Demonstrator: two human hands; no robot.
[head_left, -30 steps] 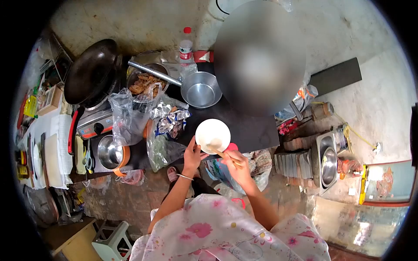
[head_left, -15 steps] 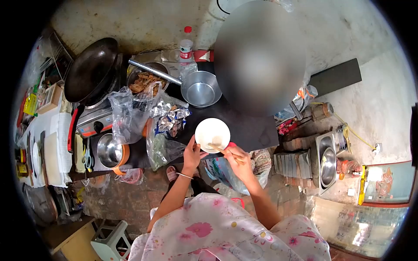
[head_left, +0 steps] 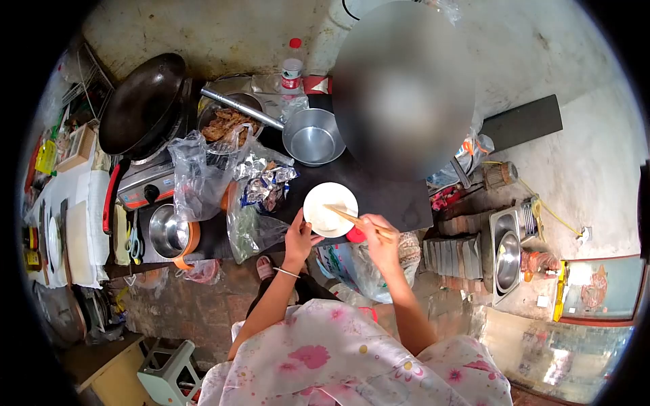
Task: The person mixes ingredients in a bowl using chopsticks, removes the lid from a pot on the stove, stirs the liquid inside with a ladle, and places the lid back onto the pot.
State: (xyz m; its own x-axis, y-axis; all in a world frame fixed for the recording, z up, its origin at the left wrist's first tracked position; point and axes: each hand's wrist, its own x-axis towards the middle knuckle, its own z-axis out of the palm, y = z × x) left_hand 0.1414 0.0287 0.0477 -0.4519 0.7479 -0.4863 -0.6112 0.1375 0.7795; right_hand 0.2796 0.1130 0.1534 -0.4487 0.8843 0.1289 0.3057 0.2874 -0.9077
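Note:
My left hand [head_left: 298,238] grips the near left rim of a white bowl [head_left: 340,191] at the front of the dark table. In my right hand [head_left: 382,238] is a pair of chopsticks [head_left: 347,216], their tips down inside the bowl. Something pale lies in the bowl; I cannot make out what it is. A red round thing [head_left: 355,235] shows between the bowl and my right hand. Left of the bowl lie a plastic bag with green contents [head_left: 252,233] and a torn foil packet [head_left: 267,186]. Behind the bowl stands a long-handled metal dipper [head_left: 313,137].
A black wok [head_left: 142,108] sits on a gas stove [head_left: 149,186] at the left. Nearby are a bowl of brown food [head_left: 227,126], an orange-handled metal pot [head_left: 169,231] and scissors [head_left: 135,243]. A bottle [head_left: 292,68] stands by the wall. The back right is blurred out.
My right hand has shifted slightly right, and the chopsticks now point further left inside the bowl. The bowl and my left hand stay almost in place.

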